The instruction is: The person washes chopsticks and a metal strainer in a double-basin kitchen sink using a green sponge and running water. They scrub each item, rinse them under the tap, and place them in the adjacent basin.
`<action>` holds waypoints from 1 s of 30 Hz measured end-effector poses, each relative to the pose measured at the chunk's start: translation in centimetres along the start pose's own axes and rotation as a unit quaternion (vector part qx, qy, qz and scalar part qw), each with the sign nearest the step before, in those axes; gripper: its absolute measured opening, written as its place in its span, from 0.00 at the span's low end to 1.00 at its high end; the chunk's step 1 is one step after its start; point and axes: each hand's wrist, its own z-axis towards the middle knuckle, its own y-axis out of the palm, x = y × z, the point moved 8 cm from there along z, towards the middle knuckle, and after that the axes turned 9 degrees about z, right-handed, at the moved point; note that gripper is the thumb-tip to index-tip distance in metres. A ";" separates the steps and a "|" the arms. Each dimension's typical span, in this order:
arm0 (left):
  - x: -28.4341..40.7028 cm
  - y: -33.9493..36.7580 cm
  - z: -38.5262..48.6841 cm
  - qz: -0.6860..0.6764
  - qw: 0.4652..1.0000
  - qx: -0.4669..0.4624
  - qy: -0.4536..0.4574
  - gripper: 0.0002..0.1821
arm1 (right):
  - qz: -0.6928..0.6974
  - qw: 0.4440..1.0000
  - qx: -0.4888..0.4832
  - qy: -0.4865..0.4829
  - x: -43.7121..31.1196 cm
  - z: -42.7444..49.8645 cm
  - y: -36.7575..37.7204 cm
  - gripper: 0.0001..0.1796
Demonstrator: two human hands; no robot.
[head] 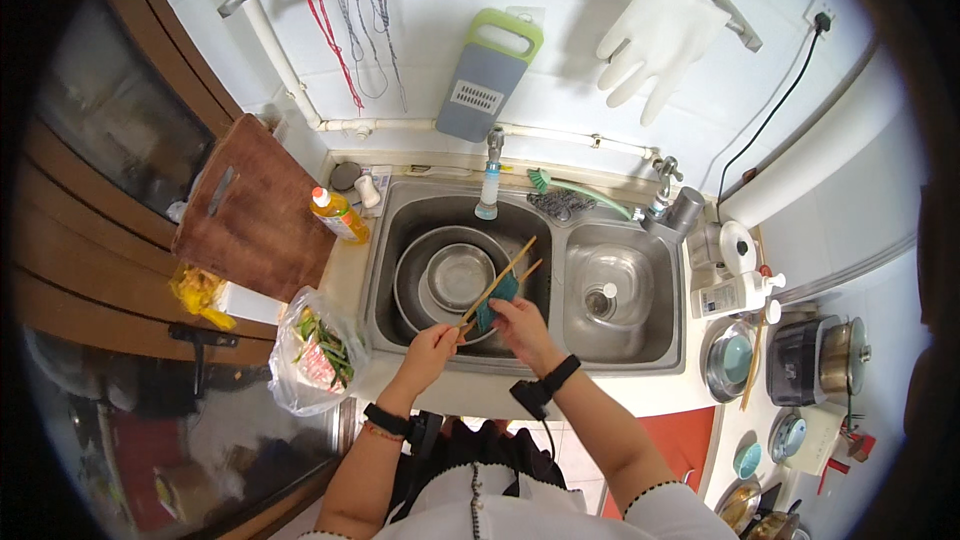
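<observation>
Over the left basin of a steel double sink (556,292), my left hand (433,352) grips a pair of wooden chopsticks (516,258) near their lower ends. My right hand (523,328) pinches a green scouring pad (503,292) against the sticks, whose far ends spread apart and point up to the right. Beneath them a large metal basin (406,277) stands in the sink, with a smaller metal bowl (460,277) inside it. The faucet (489,187) with its clear-blue nozzle hangs above; I see no stream from it.
Left of the sink are a dish soap bottle (341,217), a brown cutting board (255,210) and a plastic bag of food scraps (319,352). A green-handled brush (581,189) and dark scourer (561,204) lie behind. Pump bottles (731,294) and stacked bowls (731,360) stand right.
</observation>
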 end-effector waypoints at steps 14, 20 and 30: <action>0.7 -0.1 -0.8 0.047 0.997 0.052 0.035 0.15 | -0.063 0.997 0.003 -0.052 -1.7 1.7 -2.4 0.08; 0.3 0.1 -1.0 0.012 0.999 0.033 0.008 0.16 | 0.012 0.991 0.047 -0.125 -5.0 1.9 -4.3 0.07; -0.3 0.1 -1.3 -0.046 0.998 -0.035 -0.031 0.16 | 0.033 0.990 0.032 -0.134 -6.6 2.9 -4.9 0.10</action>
